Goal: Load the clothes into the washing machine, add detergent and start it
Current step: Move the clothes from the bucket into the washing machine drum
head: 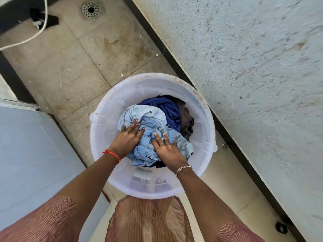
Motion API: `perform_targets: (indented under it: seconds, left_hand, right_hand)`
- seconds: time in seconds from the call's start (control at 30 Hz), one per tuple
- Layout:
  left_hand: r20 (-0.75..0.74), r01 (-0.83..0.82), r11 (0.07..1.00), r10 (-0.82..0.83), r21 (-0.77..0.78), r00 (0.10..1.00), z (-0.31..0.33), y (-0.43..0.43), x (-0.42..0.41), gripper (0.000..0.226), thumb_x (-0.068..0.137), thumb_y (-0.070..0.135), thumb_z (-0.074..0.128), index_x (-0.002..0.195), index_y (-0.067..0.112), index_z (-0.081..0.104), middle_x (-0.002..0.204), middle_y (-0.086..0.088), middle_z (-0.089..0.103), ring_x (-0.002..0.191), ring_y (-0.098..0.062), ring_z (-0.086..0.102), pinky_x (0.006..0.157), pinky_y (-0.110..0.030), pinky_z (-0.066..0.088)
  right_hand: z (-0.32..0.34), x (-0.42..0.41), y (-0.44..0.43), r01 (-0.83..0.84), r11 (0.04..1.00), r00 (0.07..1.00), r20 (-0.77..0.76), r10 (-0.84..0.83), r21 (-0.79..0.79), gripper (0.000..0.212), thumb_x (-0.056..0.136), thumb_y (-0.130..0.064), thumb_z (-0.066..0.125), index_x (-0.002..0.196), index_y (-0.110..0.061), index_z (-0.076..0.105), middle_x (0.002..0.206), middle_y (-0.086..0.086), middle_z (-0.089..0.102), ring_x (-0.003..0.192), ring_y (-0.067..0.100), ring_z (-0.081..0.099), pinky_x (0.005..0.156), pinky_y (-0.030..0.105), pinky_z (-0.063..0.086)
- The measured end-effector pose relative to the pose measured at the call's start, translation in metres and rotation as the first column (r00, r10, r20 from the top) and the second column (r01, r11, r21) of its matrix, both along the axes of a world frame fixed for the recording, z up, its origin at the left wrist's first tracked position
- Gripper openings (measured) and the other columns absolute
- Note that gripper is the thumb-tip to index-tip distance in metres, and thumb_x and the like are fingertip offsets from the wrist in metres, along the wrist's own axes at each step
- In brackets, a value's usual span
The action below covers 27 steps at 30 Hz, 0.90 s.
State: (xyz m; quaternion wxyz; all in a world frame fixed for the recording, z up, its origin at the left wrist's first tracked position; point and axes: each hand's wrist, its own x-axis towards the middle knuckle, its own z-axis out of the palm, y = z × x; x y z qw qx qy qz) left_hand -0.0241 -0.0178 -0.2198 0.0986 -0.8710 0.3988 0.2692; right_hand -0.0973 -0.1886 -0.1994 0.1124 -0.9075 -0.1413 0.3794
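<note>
Stained tiled floor (73, 70) under white bucket (108, 119); drain (91, 9), perhaps a cord (26, 40).

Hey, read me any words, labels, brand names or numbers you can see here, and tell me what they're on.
None can be read. The translucent bucket, the light denim under both hands, the dark blue garment and the grey appliance panel show no legible print.
</note>
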Motion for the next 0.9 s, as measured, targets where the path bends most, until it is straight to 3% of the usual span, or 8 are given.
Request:
perform_targets:
  seconds: [0.13, 0.23, 0.33, 0.43, 0.57, 0.67, 0.73, 0.9]
  left_hand:
    - [-0.062, -0.032, 0.999, 0.031, -0.017, 0.998, 0.042, 0.000, -0.009, 0.050, 0.096, 0.005, 0.037, 0.144, 0.000, 0.021, 0.150, -0.024, 0.024, 0.142, -0.039, 0.010, 0.108, -0.056, 0.028]
    - [-0.087, -0.067, 0.998, 0.068, 0.013, 0.994, 0.084, 0.000, -0.017, 0.050, 0.099, 0.007, 0.029, 0.146, 0.003, 0.012, 0.154, -0.020, 0.015, 0.143, -0.037, 0.000, 0.112, -0.051, 0.021]
    - [-0.003, -0.116, 0.984, 0.117, -0.137, 0.993, 0.130, 0.006, -0.027, 0.055, 0.090, 0.000, 0.049, 0.141, -0.002, 0.029, 0.144, -0.027, 0.036, 0.136, -0.046, 0.023, 0.099, -0.055, 0.041]
    - [0.072, -0.107, 0.974, 0.123, -0.200, 0.990, 0.196, 0.009, -0.026, 0.068, 0.056, -0.011, 0.078, 0.120, -0.009, 0.056, 0.113, -0.027, 0.064, 0.109, -0.046, 0.057, 0.065, -0.046, 0.058]
    - [0.259, -0.018, 0.970, 0.082, -0.241, 0.962, 0.289, 0.011, -0.025, 0.062, 0.048, -0.009, 0.080, 0.108, -0.006, 0.065, 0.103, -0.019, 0.070, 0.097, -0.036, 0.066, 0.055, -0.033, 0.056]
    - [0.292, -0.032, 0.970, 0.104, -0.241, 0.951, 0.361, 0.018, -0.026, 0.082, 0.026, -0.008, 0.089, 0.105, -0.005, 0.067, 0.099, -0.019, 0.071, 0.095, -0.035, 0.067, 0.058, -0.029, 0.056]
    - [0.311, -0.067, 0.964, 0.148, -0.258, 0.939, 0.410, 0.021, -0.028, 0.084, 0.023, -0.009, 0.088, 0.104, -0.002, 0.069, 0.099, -0.016, 0.071, 0.096, -0.033, 0.068, 0.059, -0.026, 0.055]
    - [0.372, -0.124, 0.930, 0.257, -0.346, 0.892, 0.507, 0.039, -0.031, 0.083, 0.034, -0.018, 0.080, 0.114, -0.001, 0.063, 0.108, -0.017, 0.069, 0.108, -0.034, 0.062, 0.058, -0.027, 0.056]
  right_hand:
    - [0.047, -0.013, -0.005, 0.027, 0.999, 0.998, 0.051, -0.028, 0.019, 0.059, 0.091, 0.012, 0.031, 0.145, -0.003, 0.014, 0.157, 0.015, 0.005, 0.142, 0.041, 0.008, 0.104, 0.063, 0.031]
    - [0.093, -0.017, -0.011, 0.020, 0.999, 0.994, 0.104, -0.023, 0.025, 0.052, 0.091, 0.009, 0.030, 0.142, 0.001, 0.021, 0.154, 0.018, 0.018, 0.140, 0.042, 0.017, 0.097, 0.059, 0.041]
    - [0.142, -0.016, -0.017, -0.018, 1.000, 0.969, 0.246, 0.020, -0.009, 0.045, 0.082, 0.001, 0.032, 0.125, -0.004, 0.042, 0.132, 0.014, 0.056, 0.119, 0.037, 0.053, 0.071, 0.047, 0.057]
    - [0.198, -0.019, -0.023, -0.086, 0.990, 0.942, 0.314, 0.118, -0.114, 0.049, 0.074, -0.006, 0.029, 0.118, -0.012, 0.051, 0.115, 0.005, 0.068, 0.102, 0.029, 0.066, 0.059, 0.045, 0.058]
    - [0.295, -0.015, -0.025, -0.109, 0.989, 0.937, 0.323, 0.135, -0.097, 0.057, 0.081, -0.010, 0.029, 0.138, -0.020, 0.031, 0.129, 0.007, 0.059, 0.115, 0.034, 0.058, 0.074, 0.055, 0.055]
    - [0.367, -0.017, -0.025, -0.147, 0.989, 0.947, 0.293, 0.133, 0.027, 0.063, 0.097, -0.005, 0.031, 0.148, -0.031, 0.004, 0.155, 0.015, 0.017, 0.140, 0.044, 0.013, 0.105, 0.068, 0.020]
    - [0.414, -0.018, -0.025, -0.149, 0.987, 0.940, 0.321, 0.119, 0.068, 0.075, 0.097, -0.002, 0.034, 0.139, -0.046, -0.010, 0.157, 0.014, 0.008, 0.142, 0.043, 0.004, 0.108, 0.068, 0.013]
    - [0.507, -0.020, -0.015, -0.164, 0.985, 0.883, 0.453, 0.119, 0.062, 0.079, 0.093, 0.008, 0.035, 0.147, -0.033, -0.005, 0.158, 0.008, -0.001, 0.144, 0.037, -0.002, 0.113, 0.060, 0.009]
